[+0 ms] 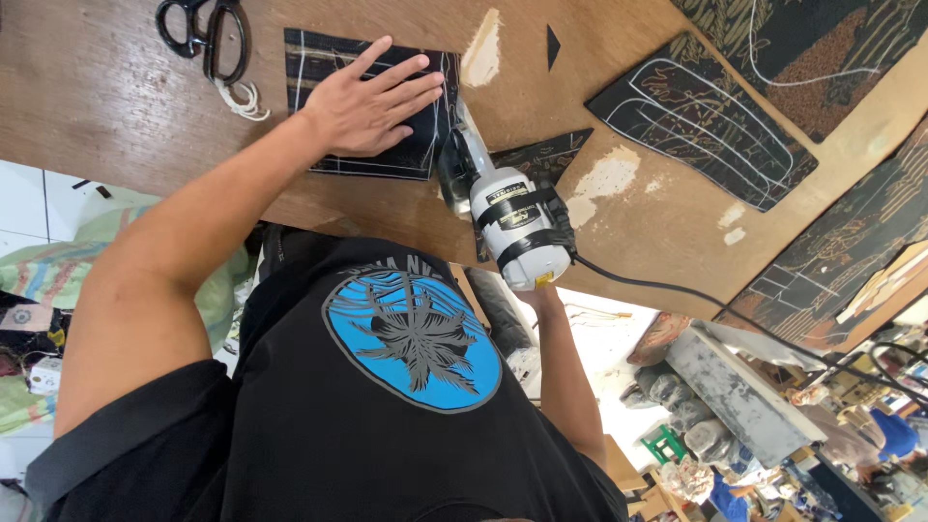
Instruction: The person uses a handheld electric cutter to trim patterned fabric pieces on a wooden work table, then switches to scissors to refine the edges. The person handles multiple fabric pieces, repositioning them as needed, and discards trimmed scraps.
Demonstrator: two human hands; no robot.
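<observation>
Plywood table [116, 106] bears dark fabric [333, 58], scissors [208, 34]; cluttered workshop beyond.

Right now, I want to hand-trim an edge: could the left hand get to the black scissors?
Probably yes. The left hand lies flat and open on the dark fabric piece; the black scissors lie beside it on the bare table, nothing between. It would have to let go of the fabric.

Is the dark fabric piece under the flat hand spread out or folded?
Spread out: the dark fabric piece lies flat on the wooden table, pressed by the left hand; no fold shows.
</observation>
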